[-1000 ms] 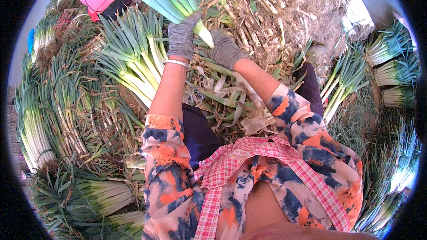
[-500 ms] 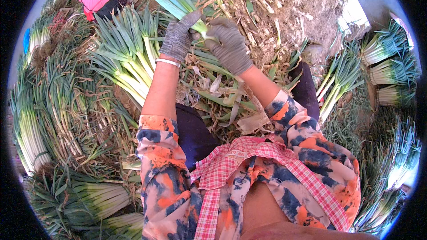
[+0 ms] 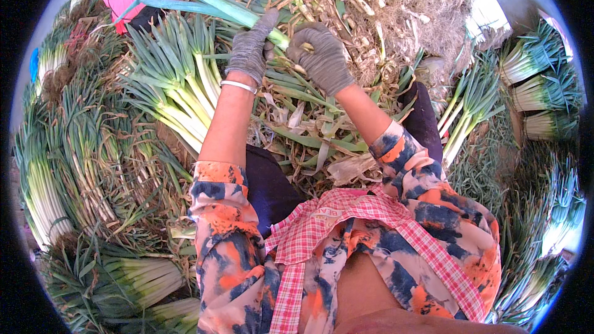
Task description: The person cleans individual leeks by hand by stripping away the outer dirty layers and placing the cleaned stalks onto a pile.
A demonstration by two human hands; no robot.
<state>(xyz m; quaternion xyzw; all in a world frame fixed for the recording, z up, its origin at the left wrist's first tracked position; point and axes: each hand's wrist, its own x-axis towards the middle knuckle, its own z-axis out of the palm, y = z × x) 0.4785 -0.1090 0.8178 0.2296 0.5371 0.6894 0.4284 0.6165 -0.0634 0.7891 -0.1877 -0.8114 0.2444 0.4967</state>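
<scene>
Your gloved left hand (image 3: 249, 49) and right hand (image 3: 323, 57) (both in grey knit) were clamped around one green onion stalk (image 3: 204, 1), held above the heap of trimmings (image 3: 309, 130).

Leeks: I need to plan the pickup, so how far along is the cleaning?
Done: trimmed bundles lie stacked at the left, and peeled leaves litter the lap area. In hand: the left hand and right hand grip one leek. Left: an untrimmed pile with roots ahead.
</scene>
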